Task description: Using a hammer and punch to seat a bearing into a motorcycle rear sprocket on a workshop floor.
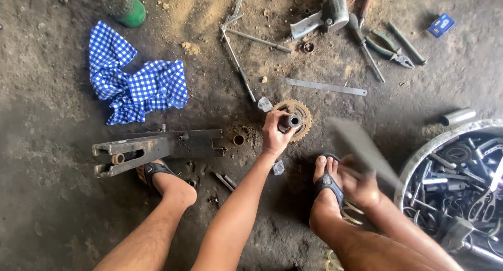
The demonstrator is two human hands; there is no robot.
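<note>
My left hand (274, 132) grips a short dark metal tube (291, 121) that stands over a rusty toothed sprocket (299, 113) lying on the dirt floor. My right hand (358, 184) is closed on a flat grey metal bar (361, 148), blurred by motion, raised just right of the sprocket. Both my feet wear sandals, the right foot (327, 184) directly below the sprocket.
A dark metal swing-arm part (157, 148) lies at left by my left foot. A blue checked cloth (133, 77) lies behind it. Pliers (390, 48), rods, a flat strip (325, 86) and an air tool (322, 17) lie at the back. A round tub (419, 161) of tools stands at right.
</note>
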